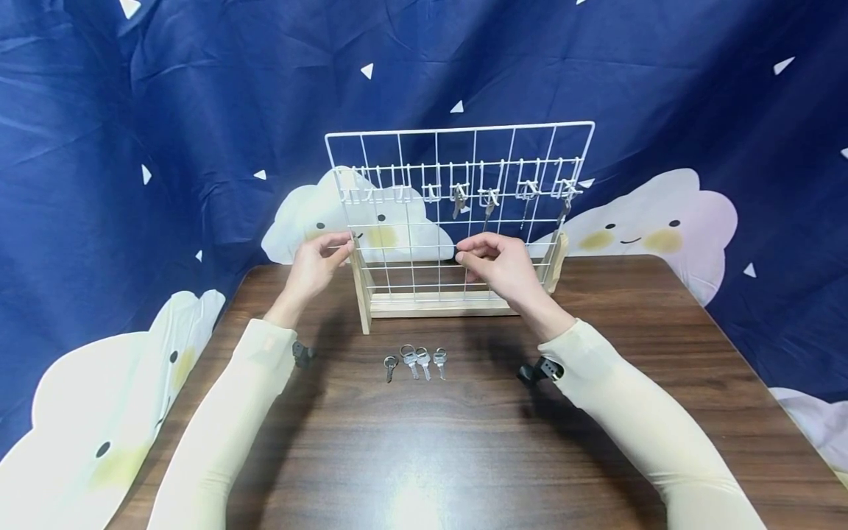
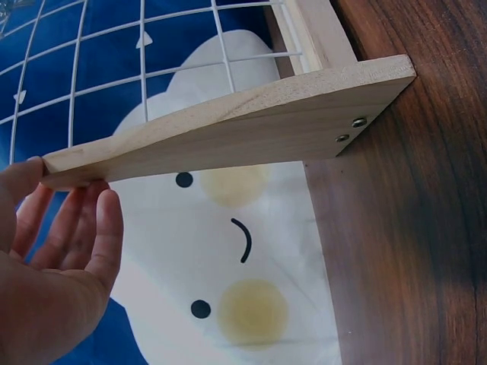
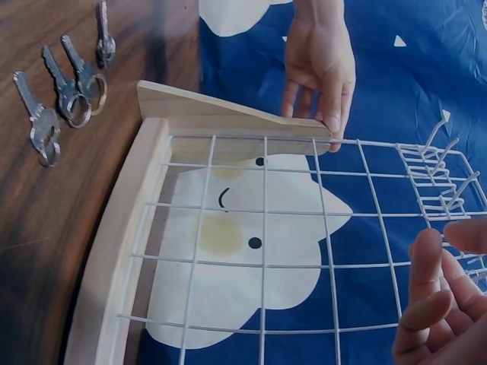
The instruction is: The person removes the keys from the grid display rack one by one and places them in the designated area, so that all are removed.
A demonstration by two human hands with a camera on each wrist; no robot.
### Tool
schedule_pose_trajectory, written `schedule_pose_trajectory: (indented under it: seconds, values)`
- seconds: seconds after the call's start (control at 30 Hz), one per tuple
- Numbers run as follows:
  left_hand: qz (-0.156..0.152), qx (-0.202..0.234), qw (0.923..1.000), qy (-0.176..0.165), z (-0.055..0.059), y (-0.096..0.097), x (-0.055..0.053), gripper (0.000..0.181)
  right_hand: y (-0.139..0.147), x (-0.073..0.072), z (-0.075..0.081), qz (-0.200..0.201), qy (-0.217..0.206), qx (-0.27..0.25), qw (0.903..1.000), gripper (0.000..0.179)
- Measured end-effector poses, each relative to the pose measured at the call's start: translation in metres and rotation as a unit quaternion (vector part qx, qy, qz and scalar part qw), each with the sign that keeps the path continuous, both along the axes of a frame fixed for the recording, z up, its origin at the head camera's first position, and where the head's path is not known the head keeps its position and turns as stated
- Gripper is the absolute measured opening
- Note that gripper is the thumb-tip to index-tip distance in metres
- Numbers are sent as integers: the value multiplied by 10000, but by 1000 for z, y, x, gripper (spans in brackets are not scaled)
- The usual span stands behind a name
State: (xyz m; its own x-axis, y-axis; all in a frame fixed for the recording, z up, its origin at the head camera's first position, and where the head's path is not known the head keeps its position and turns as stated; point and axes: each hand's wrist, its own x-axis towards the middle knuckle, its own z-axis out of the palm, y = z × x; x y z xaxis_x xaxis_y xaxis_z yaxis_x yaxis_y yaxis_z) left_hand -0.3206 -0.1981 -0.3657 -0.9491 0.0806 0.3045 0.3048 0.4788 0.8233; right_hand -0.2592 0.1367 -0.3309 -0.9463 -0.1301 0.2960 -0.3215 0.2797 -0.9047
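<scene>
A white wire grid rack [image 1: 411,266] stands upright in a wooden frame on the table. My left hand [image 1: 313,266] grips the top end of the frame's left wooden side board [image 2: 221,129], thumb on one side and fingers on the other. In front of the grid, right of its middle, is my right hand [image 1: 503,266], its fingers loosely bent and nothing showing between them in the right wrist view. Several keys [image 1: 459,200] hang from the right-hand hooks, above the right hand. The hooks [image 1: 400,193] on the left carry no keys.
Several loose keys [image 1: 422,361] with rings lie in a row on the brown wooden table [image 1: 344,442], in front of the rack. Close behind hangs a blue curtain [image 1: 218,96] with white clouds and triangles.
</scene>
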Motion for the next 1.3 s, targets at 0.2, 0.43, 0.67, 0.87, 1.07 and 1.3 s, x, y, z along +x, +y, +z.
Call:
schedule_pose_trajectory:
  seconds: [0.2,0.43,0.67,0.87,1.07,1.3]
  values:
    - [12,32,10000,-38,0,0,-1,40,-2,-5,5,-224,260,-212,9992,19]
    - [-51,140,9999,4,1,0,0,39,-3,-10,12,-366,420,-572,9968,21]
    - [-13,63,10000,-13,1,0,1,38,-7,-13,18,-534,332,-960,9934,20]
    - [-35,151,9999,-26,2,1,1,37,-9,-16,19,-687,360,-1156,9903,19]
    - [-53,192,9998,6,2,1,0,37,-13,-21,20,-768,359,-1368,9870,26]
    - [-20,196,9998,-22,0,1,-1,37,-20,-26,21,-889,391,-1562,9829,20]
